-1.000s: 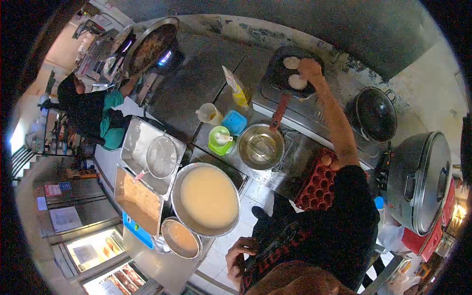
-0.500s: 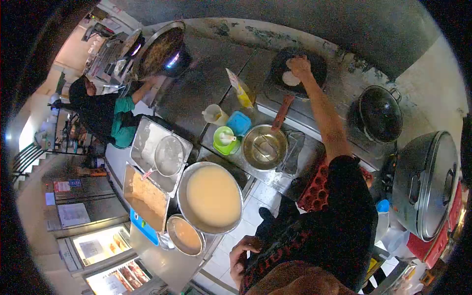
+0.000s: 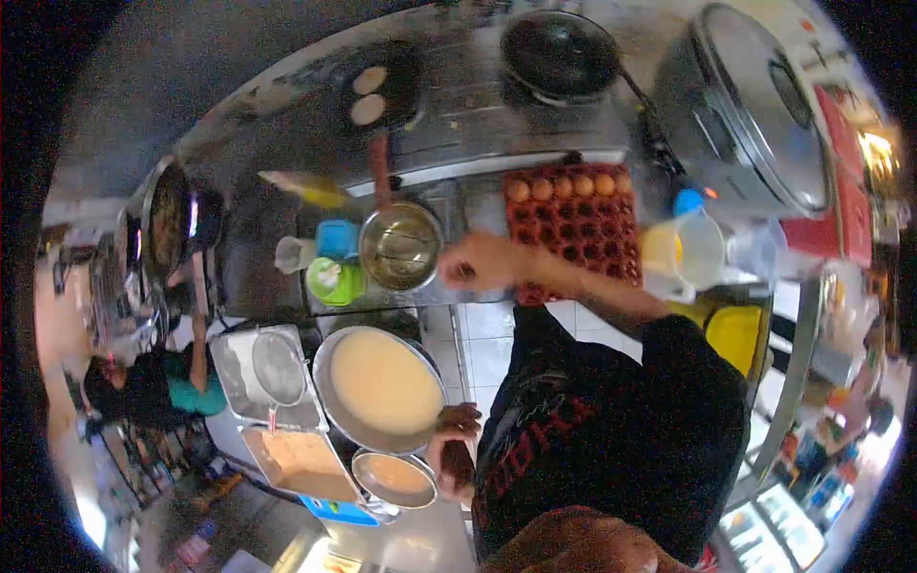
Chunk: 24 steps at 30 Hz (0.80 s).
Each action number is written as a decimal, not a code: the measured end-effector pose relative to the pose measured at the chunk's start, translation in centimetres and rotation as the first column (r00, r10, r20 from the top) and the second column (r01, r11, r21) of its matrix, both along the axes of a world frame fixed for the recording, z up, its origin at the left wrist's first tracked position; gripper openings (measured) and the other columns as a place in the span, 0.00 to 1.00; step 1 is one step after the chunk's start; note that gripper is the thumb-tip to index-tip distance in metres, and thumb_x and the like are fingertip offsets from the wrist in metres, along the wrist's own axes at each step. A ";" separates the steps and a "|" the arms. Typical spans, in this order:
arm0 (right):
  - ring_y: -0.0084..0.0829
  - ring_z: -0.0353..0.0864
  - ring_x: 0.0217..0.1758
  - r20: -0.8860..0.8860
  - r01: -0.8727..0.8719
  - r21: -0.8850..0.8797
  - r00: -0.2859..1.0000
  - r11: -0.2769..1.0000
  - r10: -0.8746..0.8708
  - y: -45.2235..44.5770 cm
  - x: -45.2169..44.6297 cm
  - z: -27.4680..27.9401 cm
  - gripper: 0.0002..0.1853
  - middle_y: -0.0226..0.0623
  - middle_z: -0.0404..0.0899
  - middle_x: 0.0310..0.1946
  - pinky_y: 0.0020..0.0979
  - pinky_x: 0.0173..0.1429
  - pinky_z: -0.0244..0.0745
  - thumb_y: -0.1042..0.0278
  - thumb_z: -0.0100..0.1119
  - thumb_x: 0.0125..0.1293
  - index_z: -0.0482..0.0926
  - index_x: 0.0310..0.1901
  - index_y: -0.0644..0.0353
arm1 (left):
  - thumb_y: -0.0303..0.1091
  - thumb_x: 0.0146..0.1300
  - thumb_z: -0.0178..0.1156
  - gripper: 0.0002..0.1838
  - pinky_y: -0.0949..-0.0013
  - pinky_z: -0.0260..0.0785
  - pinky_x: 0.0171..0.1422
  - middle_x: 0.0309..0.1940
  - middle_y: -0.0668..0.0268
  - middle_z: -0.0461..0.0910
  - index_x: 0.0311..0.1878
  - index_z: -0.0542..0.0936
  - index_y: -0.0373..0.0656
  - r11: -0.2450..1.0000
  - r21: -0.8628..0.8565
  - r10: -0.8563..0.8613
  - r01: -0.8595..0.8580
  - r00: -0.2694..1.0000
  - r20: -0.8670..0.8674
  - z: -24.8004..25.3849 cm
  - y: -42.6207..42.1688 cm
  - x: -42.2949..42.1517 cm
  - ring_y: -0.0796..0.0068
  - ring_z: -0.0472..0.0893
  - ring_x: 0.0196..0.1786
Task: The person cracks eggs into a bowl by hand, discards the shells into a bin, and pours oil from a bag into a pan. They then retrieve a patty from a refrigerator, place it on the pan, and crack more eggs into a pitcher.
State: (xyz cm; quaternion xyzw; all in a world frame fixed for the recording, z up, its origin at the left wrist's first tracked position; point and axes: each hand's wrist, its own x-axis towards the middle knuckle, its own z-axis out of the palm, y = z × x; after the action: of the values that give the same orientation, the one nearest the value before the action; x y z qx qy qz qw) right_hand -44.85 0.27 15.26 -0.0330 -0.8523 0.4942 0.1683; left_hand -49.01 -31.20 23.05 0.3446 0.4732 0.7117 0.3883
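Observation:
My right hand [image 3: 482, 263] is just right of a steel saucepan [image 3: 401, 246] holding a little liquid and a utensil. Motion blurs its curled fingers, so I cannot tell whether they hold anything. A red egg tray [image 3: 573, 229] lies under and behind that forearm, with several brown eggs [image 3: 585, 186] along its far row. Low by my shirt, my left hand [image 3: 449, 454] is loosely bent, fingers and thumb apart, with nothing visible in it. It is beside a large bowl of pale batter [image 3: 382, 387] and a smaller bowl [image 3: 396, 477]. Two pale round pieces [image 3: 368, 109] lie on a dark griddle [image 3: 401, 88].
A lidded wok [image 3: 562, 53] and a big lidded pot [image 3: 755, 105] stand at the back right. Green [image 3: 336, 282] and blue [image 3: 337, 239] containers sit left of the saucepan. Metal trays [image 3: 267, 377] lie left of the batter. A co-worker [image 3: 143, 387] is at far left.
My right hand has left the griddle and come back beside the saucepan. Two round pieces now show on the griddle. The view has swung right, bringing the egg tray into sight.

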 end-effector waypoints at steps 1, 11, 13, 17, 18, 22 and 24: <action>0.39 0.82 0.32 0.129 0.016 -0.024 0.992 1.000 -0.013 -3.0 3.3 -1.2 0.05 0.39 0.81 0.27 0.36 0.38 0.76 0.71 0.63 0.54 0.78 0.32 0.58 | 0.47 0.64 0.52 0.22 0.53 0.69 0.58 0.42 0.48 0.79 0.40 0.76 0.32 1.000 -0.027 -0.013 0.013 1.000 -0.024 0.4 0.1 0.2 0.48 0.78 0.51; 0.49 0.83 0.43 0.580 0.740 0.231 0.416 0.631 -0.701 -21.9 30.3 -6.8 0.19 0.46 0.84 0.37 0.43 0.50 0.78 0.70 0.65 0.54 0.80 0.50 0.59 | 0.35 0.72 0.50 0.12 0.67 0.70 0.53 0.37 0.63 0.79 0.43 0.78 0.36 0.849 -0.484 -0.227 0.211 0.974 0.027 -9.7 1.9 5.1 0.74 0.78 0.41; 0.50 0.82 0.45 0.452 0.764 0.392 0.325 0.512 -0.831 -23.9 34.8 -7.1 0.20 0.48 0.83 0.39 0.43 0.51 0.78 0.69 0.65 0.56 0.79 0.52 0.59 | 0.33 0.72 0.51 0.11 0.68 0.72 0.52 0.36 0.64 0.79 0.44 0.78 0.36 0.835 -0.460 -0.308 0.303 0.949 0.067 -12.5 2.4 7.0 0.75 0.78 0.40; 0.50 0.83 0.46 0.505 0.862 0.370 0.126 0.346 -0.854 -25.2 41.8 -5.5 0.22 0.51 0.83 0.41 0.43 0.51 0.77 0.64 0.67 0.56 0.79 0.52 0.61 | 0.34 0.71 0.52 0.10 0.69 0.72 0.50 0.34 0.65 0.79 0.48 0.78 0.39 0.830 -0.394 -0.400 0.395 0.914 0.073 -12.5 4.0 12.5 0.75 0.78 0.38; 0.51 0.83 0.46 0.565 0.898 0.314 0.083 0.307 -0.821 -25.2 43.4 -5.4 0.22 0.51 0.83 0.41 0.44 0.52 0.77 0.63 0.68 0.55 0.80 0.52 0.61 | 0.34 0.71 0.53 0.11 0.68 0.72 0.50 0.33 0.65 0.79 0.48 0.79 0.40 0.822 -0.401 -0.417 0.404 0.907 0.058 -12.4 4.1 13.9 0.74 0.78 0.38; 0.46 0.85 0.42 0.485 0.920 0.340 0.004 0.193 -0.874 -24.4 48.4 -5.9 0.19 0.50 0.84 0.40 0.41 0.47 0.79 0.62 0.66 0.57 0.80 0.48 0.64 | 0.32 0.71 0.52 0.10 0.70 0.72 0.49 0.32 0.66 0.78 0.49 0.77 0.37 0.801 -0.357 -0.457 0.482 0.876 0.157 -12.2 4.6 18.1 0.76 0.78 0.38; 0.44 0.85 0.41 0.443 0.933 0.318 0.010 0.167 -0.896 -23.2 50.7 -5.6 0.19 0.50 0.84 0.39 0.39 0.46 0.80 0.63 0.66 0.58 0.80 0.48 0.63 | 0.32 0.72 0.53 0.10 0.71 0.71 0.48 0.32 0.66 0.77 0.48 0.77 0.37 0.774 -0.416 -0.442 0.477 0.878 0.183 -12.3 5.7 19.9 0.76 0.78 0.38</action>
State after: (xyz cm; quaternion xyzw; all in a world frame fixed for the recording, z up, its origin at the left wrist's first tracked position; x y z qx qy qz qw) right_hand 5.84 -22.93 9.65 -0.7178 -0.6152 0.2606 0.1959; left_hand -29.10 -25.49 10.76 0.3238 0.5110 0.4787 0.6363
